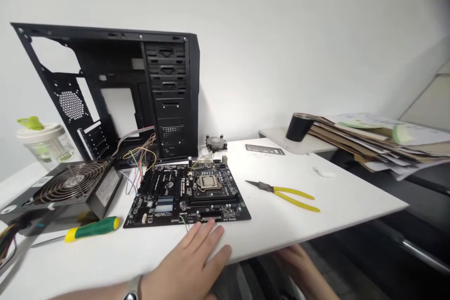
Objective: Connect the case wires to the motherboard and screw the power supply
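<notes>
My left hand [190,262], with a watch on its wrist, lies flat at the table's front, its fingers stretched out. Its fingertips are at the near edge of a black motherboard [176,213], close to a thin green wire. A square silver processor [208,182] sits in the board's socket. Below the table edge, my right hand [293,260] is partly in view; the table hides its fingers. To the right of the board lie yellow-handled pliers [293,197], jaws pointing left. A green and yellow screwdriver [93,229] rests at the left.
An open black computer case [170,98] stands behind the board, with coloured wires coming out. A power supply [105,190] and a lidded bottle [45,143] are on the left. Farther right are a CPU cooler [216,143], a metal I/O plate [264,150], a black cup [298,129] and stacked papers [372,138].
</notes>
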A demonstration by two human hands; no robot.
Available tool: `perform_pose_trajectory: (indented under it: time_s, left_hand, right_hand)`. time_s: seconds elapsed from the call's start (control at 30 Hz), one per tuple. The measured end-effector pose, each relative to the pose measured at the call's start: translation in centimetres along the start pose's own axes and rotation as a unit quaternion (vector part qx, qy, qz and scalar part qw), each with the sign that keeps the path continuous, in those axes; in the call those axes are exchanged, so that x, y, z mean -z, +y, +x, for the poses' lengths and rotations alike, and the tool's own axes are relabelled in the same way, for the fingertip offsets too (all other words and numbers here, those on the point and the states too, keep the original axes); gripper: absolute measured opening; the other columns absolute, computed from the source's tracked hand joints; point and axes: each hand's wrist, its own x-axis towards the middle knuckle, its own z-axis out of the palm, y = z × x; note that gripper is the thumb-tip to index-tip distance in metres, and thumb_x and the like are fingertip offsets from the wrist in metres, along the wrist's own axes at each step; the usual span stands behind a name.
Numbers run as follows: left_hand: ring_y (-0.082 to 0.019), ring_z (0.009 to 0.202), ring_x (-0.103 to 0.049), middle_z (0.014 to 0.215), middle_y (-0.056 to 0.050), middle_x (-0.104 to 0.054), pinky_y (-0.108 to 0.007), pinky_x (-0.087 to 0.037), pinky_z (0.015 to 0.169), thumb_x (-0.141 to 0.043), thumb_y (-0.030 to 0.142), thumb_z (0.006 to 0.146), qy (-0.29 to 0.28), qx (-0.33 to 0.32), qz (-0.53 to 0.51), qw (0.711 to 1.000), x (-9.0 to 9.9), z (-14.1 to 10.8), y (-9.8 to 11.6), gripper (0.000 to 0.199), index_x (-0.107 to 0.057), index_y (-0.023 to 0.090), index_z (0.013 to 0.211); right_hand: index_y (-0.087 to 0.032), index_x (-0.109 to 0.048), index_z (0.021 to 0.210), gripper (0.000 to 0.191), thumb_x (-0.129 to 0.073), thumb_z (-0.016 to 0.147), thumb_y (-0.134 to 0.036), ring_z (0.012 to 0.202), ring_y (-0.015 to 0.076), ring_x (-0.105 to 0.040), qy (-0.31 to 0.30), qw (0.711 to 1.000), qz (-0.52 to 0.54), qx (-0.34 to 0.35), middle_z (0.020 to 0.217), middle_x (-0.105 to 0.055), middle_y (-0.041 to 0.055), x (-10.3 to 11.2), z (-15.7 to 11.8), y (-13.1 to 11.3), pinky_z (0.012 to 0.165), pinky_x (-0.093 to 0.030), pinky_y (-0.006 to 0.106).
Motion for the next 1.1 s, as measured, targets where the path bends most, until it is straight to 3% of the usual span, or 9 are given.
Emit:
perform_pose_trajectory:
  time_s: [0.1,0.27,0.4,0.6,0.8,1.1]
  left_hand:
    - [-0.029,0.128,-0.048,0.140,-0.012,-0.049,-0.040,-0.041,0.103,-0.058,0.038,0.089,0.057,-0.046,0.084,0.994,-0.8,-0.3,-0.2,0.053,-0.043,0.019,0.136]
    - [-0.019,0.117,-0.055,0.130,-0.003,-0.058,-0.033,-0.037,0.100,-0.045,0.029,0.096,0.126,-0.079,0.158,0.976,-0.8,0.0,-0.2,0.034,-0.053,0.025,0.129]
    - [-0.022,0.113,-0.058,0.126,-0.005,-0.062,-0.036,-0.038,0.096,-0.042,0.032,0.096,0.118,-0.068,0.156,0.978,-0.6,0.6,0.1,0.035,-0.053,0.023,0.128]
    - [-0.025,0.119,-0.054,0.131,-0.009,-0.057,-0.039,-0.034,0.102,-0.041,0.028,0.095,0.097,-0.018,0.117,0.988,-0.4,0.3,1.0,0.040,-0.048,0.020,0.134]
    - [-0.028,0.129,-0.043,0.140,-0.012,-0.047,-0.041,-0.027,0.109,-0.043,0.033,0.093,0.040,0.005,0.047,0.998,0.0,0.1,1.4,0.048,-0.041,0.018,0.139]
    - [-0.030,0.133,-0.038,0.143,-0.014,-0.043,-0.043,-0.027,0.111,-0.045,0.040,0.093,0.003,-0.004,-0.013,1.000,0.7,0.1,0.9,0.054,-0.036,0.015,0.140]
  right_hand:
    - [-0.018,-0.067,0.113,0.059,-0.035,0.081,-0.056,0.095,0.0313,-0.068,-0.061,0.983,0.165,-0.048,0.095,-0.072,0.0141,1.0,0.5,-2.2,0.087,-0.053,0.049]
    - [-0.020,-0.061,0.125,0.068,-0.032,0.083,-0.064,0.105,0.0305,-0.065,-0.022,0.989,0.145,0.016,0.101,-0.072,0.0137,-0.2,-0.3,-2.4,0.097,-0.047,0.047]
    - [-0.023,-0.047,0.139,0.073,-0.032,0.083,-0.067,0.104,0.0294,-0.065,0.047,0.983,0.176,-0.004,0.113,-0.069,0.0102,-2.2,-0.2,-2.9,0.094,-0.050,0.047]
    - [-0.023,-0.037,0.144,0.066,-0.039,0.086,-0.056,0.093,0.0235,-0.069,0.139,0.928,0.321,-0.130,0.108,-0.071,0.0057,-3.4,-0.5,-6.6,0.087,-0.055,0.040]
    - [-0.024,-0.035,0.144,0.067,-0.040,0.084,-0.054,0.101,0.0251,-0.066,0.116,0.927,0.316,-0.168,0.118,-0.067,0.0061,-3.0,-0.8,-8.6,0.089,-0.055,0.042]
    - [-0.030,-0.047,0.133,0.060,-0.051,0.079,-0.054,0.108,0.0261,-0.062,0.078,0.916,0.345,-0.190,0.122,-0.065,0.0054,-2.4,-1.7,-9.5,0.091,-0.052,0.046]
